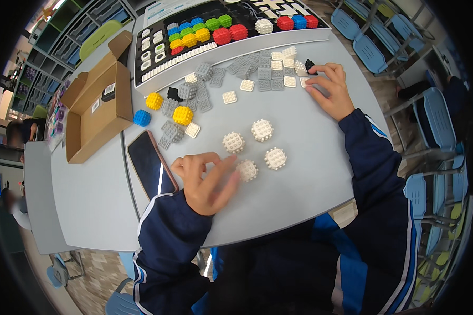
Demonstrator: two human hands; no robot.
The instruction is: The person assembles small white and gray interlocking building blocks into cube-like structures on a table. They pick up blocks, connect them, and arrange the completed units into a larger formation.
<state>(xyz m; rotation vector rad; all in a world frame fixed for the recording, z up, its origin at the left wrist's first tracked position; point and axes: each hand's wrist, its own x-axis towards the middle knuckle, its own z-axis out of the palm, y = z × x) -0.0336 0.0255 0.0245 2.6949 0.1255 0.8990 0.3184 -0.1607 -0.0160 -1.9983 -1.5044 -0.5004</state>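
Several white studded blocks are grouped at the middle of the table, among them an upper block (262, 130), a left block (233, 142) and a right block (275, 158). My left hand (202, 181) hovers by the nearest block (247, 170), fingers apart and slightly blurred; its fingertips partly overlap that block, and I cannot tell whether they touch it. Farther off to the right, my right hand (331, 93) has its fingers spread. Its index fingertip is at a black studded piece (309, 65), and a small white square plate (303, 82) lies by its lower fingertips.
Grey studded plates (244, 65) and white squares lie loose along a parts tray (236, 52) of coloured blocks. Yellow blocks (183, 115) and a blue block (142, 118) sit at left. A phone (151, 161) lies beside my left forearm, near an open cardboard box (102, 113).
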